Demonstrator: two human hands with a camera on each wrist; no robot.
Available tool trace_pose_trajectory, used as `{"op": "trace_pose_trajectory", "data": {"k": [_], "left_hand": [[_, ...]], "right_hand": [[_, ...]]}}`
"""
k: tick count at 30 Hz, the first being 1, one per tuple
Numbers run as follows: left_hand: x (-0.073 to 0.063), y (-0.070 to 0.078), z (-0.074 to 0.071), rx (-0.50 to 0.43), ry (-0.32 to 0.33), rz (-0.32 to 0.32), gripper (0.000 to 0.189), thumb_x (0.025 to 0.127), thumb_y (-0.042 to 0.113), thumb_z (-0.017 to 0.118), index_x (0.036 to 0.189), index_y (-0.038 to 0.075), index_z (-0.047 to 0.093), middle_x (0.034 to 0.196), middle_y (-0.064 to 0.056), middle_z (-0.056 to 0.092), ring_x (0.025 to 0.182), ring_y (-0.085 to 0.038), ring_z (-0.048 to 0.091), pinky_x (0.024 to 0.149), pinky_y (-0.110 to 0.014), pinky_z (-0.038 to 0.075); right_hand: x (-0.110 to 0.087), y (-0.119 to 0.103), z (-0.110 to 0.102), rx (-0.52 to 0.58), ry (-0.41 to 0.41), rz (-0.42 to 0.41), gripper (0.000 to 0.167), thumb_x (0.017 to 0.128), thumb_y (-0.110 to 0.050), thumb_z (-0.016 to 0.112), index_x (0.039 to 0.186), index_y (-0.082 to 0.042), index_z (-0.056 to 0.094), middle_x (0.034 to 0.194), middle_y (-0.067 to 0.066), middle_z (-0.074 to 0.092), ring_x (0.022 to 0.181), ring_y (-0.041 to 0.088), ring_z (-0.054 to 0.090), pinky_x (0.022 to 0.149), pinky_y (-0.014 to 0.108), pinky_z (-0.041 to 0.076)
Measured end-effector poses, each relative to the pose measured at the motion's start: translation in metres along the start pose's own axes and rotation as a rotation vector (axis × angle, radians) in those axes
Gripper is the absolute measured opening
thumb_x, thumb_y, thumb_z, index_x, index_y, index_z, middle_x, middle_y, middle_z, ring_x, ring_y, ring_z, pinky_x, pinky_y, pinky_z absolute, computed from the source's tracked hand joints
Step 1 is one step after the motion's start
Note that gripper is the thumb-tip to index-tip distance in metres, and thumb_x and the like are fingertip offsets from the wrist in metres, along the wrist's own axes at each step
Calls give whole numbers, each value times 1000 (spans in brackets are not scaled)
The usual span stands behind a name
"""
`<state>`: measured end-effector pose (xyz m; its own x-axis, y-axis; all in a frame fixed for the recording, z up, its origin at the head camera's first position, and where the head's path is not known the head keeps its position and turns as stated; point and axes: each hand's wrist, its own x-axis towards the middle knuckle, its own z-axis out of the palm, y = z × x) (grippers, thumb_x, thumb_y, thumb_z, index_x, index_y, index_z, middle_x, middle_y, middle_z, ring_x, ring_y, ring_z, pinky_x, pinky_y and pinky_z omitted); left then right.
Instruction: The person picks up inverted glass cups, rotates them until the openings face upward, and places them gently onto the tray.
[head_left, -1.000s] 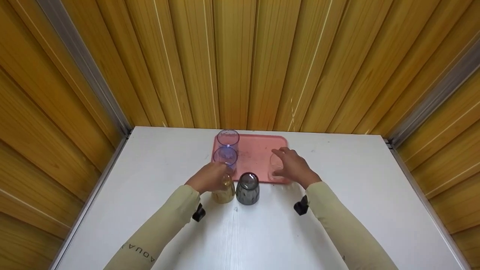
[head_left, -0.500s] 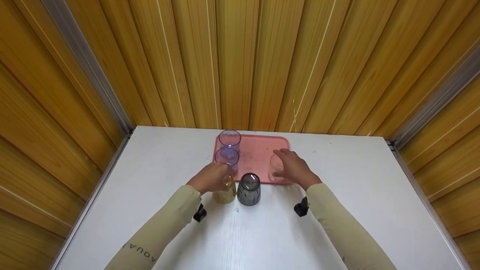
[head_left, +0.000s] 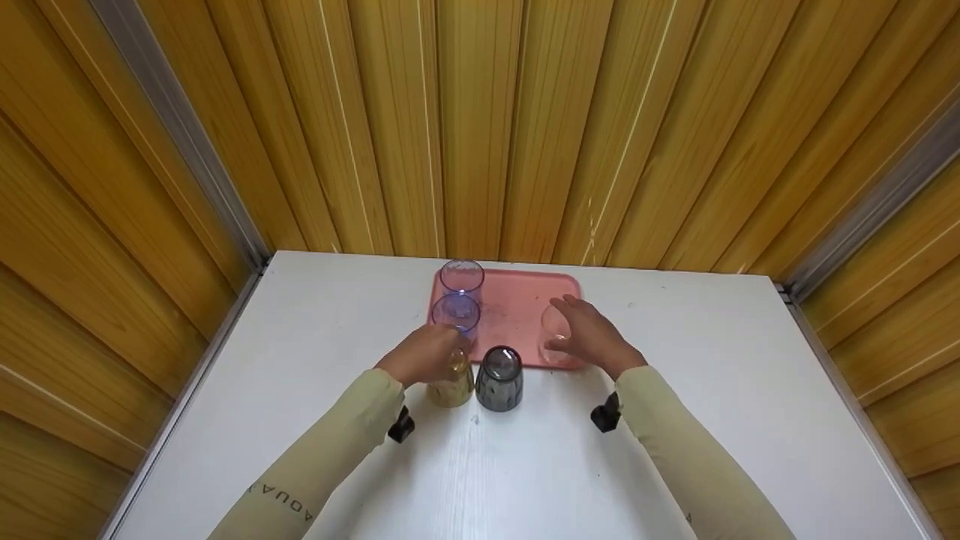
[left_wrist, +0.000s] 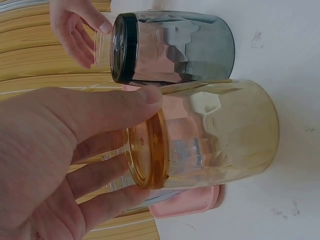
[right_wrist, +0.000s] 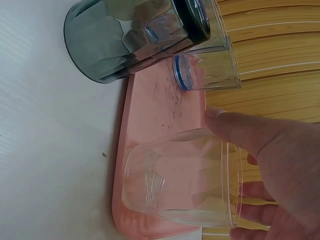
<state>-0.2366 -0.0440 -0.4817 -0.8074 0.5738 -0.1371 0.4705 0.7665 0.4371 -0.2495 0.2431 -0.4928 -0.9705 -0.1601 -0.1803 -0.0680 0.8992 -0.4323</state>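
An amber glass (left_wrist: pixel 220 135) stands upside down on the table in front of the tray. My left hand (head_left: pixel 424 354) grips its thick base from above, thumb (left_wrist: pixel 150 96) on one side and fingers on the other. On the right end of the pink tray (head_left: pixel 517 300) stands a clear glass (right_wrist: pixel 172 180), mouth up. My right hand (head_left: pixel 594 334) holds it round the rim, thumb (right_wrist: pixel 225 120) on one side and fingers on the far side. Beside the amber glass is an inverted smoky grey glass (head_left: pixel 499 382), with neither hand on it.
Two blue-tinted glasses stand mouth up along the tray's left side, a rear one (head_left: pixel 462 277) and a front one (head_left: pixel 456 311). The tray lies near the back edge of the white table (head_left: pixel 480 472). Wood-patterned panels (head_left: pixel 480 127) rise behind and at both sides.
The head view has shifted slightly, moving the whole scene a little to the right. Both hands keep their places at the amber and clear glasses.
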Motion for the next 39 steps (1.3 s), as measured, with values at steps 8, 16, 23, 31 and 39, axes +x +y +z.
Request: {"op": "trace_pose_trajectory", "data": {"k": [8,16,23,31,39], "left_hand": [[0,2,-1,-58,-25,-36,39,76,8,81,113,16,73,105,0,73,95,-17,68,88,-37,58],[0,1,-1,-24,-17,-8,40,76,8,81,114,16,72,106,0,73,96,-17,68,89,-37,57],[0,1,-1,8,3,29,38,74,7,82,110,14,73,103,-2,74,94,-19,69,87,-36,58],[1,0,-1,-12,-11,14,40,74,8,83,112,16,73,104,-1,74,95,-18,69,87,-35,58],[1,1,-3,-56,-36,-17,41,73,7,83,112,17,73,104,-1,73,93,-18,69,85,-36,59]], "right_hand": [[-4,-11,-2,59,54,-65,81,82,-38,75,150,-23,34,161,8,22,148,32,22,116,54,29],[-17,-33,1,103,80,-185,75,83,-36,75,147,-24,39,156,5,34,144,28,33,113,50,36],[-25,-47,7,125,37,-245,73,80,-44,76,144,-30,44,151,-2,41,141,23,37,113,48,38],[-29,-51,13,146,-37,-267,81,72,-51,80,143,-35,44,151,-8,41,143,19,34,114,49,35],[-32,-52,21,137,-106,-278,80,73,-43,82,143,-31,45,149,-7,43,141,20,38,112,46,39]]}}
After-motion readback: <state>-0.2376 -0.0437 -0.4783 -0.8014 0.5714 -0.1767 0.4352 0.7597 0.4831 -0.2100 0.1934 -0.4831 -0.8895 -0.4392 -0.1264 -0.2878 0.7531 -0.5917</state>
